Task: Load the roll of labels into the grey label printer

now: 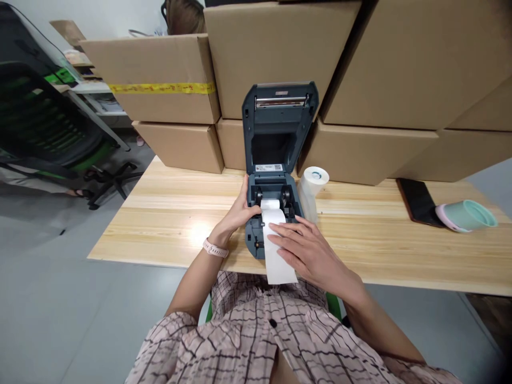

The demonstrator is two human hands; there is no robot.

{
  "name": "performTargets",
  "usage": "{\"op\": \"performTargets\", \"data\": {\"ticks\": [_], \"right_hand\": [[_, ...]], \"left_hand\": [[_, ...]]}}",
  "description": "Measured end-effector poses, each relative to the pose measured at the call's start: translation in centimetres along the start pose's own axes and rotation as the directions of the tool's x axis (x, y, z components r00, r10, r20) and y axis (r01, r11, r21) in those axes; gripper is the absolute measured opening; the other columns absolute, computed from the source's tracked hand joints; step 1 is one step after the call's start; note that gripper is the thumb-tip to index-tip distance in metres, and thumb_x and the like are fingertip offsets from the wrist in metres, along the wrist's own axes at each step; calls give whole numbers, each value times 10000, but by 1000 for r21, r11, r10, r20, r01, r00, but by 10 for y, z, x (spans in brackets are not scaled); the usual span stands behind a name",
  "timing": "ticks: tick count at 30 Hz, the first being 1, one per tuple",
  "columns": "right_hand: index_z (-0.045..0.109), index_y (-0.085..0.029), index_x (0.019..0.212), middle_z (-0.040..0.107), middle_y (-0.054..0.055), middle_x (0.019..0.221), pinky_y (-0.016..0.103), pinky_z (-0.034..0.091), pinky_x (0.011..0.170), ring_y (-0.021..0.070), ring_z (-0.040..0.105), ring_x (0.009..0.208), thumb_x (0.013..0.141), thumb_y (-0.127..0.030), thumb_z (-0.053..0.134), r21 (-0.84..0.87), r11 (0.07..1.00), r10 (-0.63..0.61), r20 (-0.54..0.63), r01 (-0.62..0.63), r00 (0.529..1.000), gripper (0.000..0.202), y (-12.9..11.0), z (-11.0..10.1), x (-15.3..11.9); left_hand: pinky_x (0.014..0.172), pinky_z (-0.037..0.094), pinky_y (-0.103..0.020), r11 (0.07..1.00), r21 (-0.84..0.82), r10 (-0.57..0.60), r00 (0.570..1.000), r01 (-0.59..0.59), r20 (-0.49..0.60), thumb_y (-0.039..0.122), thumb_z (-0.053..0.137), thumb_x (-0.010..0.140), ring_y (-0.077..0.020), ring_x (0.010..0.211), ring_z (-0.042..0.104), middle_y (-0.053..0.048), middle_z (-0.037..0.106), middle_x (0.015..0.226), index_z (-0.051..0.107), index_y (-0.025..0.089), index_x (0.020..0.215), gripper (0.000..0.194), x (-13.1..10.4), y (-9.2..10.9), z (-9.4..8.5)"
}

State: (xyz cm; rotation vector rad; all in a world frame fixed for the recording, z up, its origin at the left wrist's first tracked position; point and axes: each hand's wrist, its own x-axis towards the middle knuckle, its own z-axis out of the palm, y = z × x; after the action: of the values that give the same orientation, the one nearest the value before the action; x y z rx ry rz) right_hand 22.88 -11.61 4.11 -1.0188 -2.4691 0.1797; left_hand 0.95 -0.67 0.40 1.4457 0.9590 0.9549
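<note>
A dark grey label printer [253, 234] stands on the table with its lid [276, 128] raised. A small roll of white label paper [271, 204] sits inside, and its strip [279, 261] runs out over the front of the printer, past the table edge. My left hand [239, 210] grips the printer's left side, fingers along the outside and thumb over the rim beside the roll. My right hand [306, 248] lies on the strip and the printer's front right corner, fingers stretched out. To the printer's right stands a clear-wrapped white roll [315, 184].
Cardboard boxes [276, 58] are stacked along the back of the wooden table [176, 213]. A black phone [418, 200] and a green and pink cup [466, 215] lie at the right. An office chair [48, 122] is at the left; a person's head [184, 17] shows behind the boxes.
</note>
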Motion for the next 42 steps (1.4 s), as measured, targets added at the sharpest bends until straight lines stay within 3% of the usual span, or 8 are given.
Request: {"op": "performTargets", "data": {"ticks": [13, 15, 18, 21, 24, 30, 34, 42], "right_hand": [[573, -314, 1426, 599, 36, 1501, 578, 438, 1178, 244, 573, 1375, 1035, -361, 546, 193, 981, -19, -47, 28, 999, 394, 10, -32, 4], [538, -323, 1464, 588, 47, 1511, 548, 468, 1159, 247, 568, 1381, 1029, -380, 555, 226, 974, 46, -278, 19, 960, 440, 29, -50, 26], [485, -326, 1504, 530, 52, 1562, 512, 447, 1184, 255, 537, 1413, 1024, -508, 531, 249, 967, 198, -578, -60, 791, 515, 75, -70, 84], [361, -249, 1576, 367, 52, 1667, 408, 389, 1193, 241, 385, 1519, 1054, -610, 288, 337, 937, 266, -511, -94, 817, 639, 124, -76, 151], [450, -233, 1528, 478, 33, 1588, 410, 426, 1138, 252, 473, 1451, 1022, -613, 51, 453, 886, 327, -452, -103, 830, 749, 148, -73, 188], [607, -239, 1352, 685, 11, 1338, 418, 502, 1107, 215, 627, 1300, 1092, -542, 170, 487, 872, 266, -565, 55, 781, 591, 83, -54, 104], [679, -285, 1244, 704, 36, 1328, 494, 475, 1159, 229, 606, 1329, 1095, -393, 374, 421, 907, 214, -468, 3, 857, 356, 30, -25, 27], [642, -266, 1319, 700, 57, 1354, 521, 452, 1164, 243, 560, 1388, 1040, -244, 438, 353, 929, 267, -434, -111, 860, 347, 16, 12, 1]], "left_hand": [[1311, 150, -445, 1000, -20, -22, 1000, 21, -16, 267, 708, 729, -310, 1615, 115, -64, 28, 1757, -54, 225, 1658, 1202, -2, 4, 1], [1306, 180, -447, 999, -41, -33, 999, 32, -11, 258, 703, 722, -309, 1607, 157, -62, 53, 1756, -78, 234, 1655, 1217, -1, 5, 1], [1302, 194, -456, 998, -47, -47, 999, 46, -7, 250, 703, 713, -315, 1598, 193, -64, 94, 1753, -91, 233, 1653, 1231, -1, 8, 3], [1306, 178, -440, 999, -25, -50, 998, 49, -47, 299, 718, 755, -300, 1611, 142, -42, 83, 1755, -19, 259, 1662, 1169, -9, 10, 6], [1305, 175, -426, 995, -34, -103, 987, 99, -127, 418, 679, 853, -272, 1618, 121, -58, 70, 1755, 45, 277, 1662, 1038, -27, 12, 6], [1259, 293, -494, 995, -13, 87, 907, -101, -411, 650, 483, 961, -301, 1588, 250, -87, 256, 1718, 215, 336, 1630, 785, -63, 37, 2], [1292, 225, -461, 968, 122, 251, 886, -220, -391, 673, 546, 931, -290, 1607, 182, -19, 259, 1720, 318, 377, 1590, 758, -70, 52, 18], [1308, 202, -463, 998, 56, 37, 959, -22, -282, 548, 735, 852, -318, 1605, 172, -63, 189, 1737, 150, 311, 1639, 1008, -73, 29, 46]]}}
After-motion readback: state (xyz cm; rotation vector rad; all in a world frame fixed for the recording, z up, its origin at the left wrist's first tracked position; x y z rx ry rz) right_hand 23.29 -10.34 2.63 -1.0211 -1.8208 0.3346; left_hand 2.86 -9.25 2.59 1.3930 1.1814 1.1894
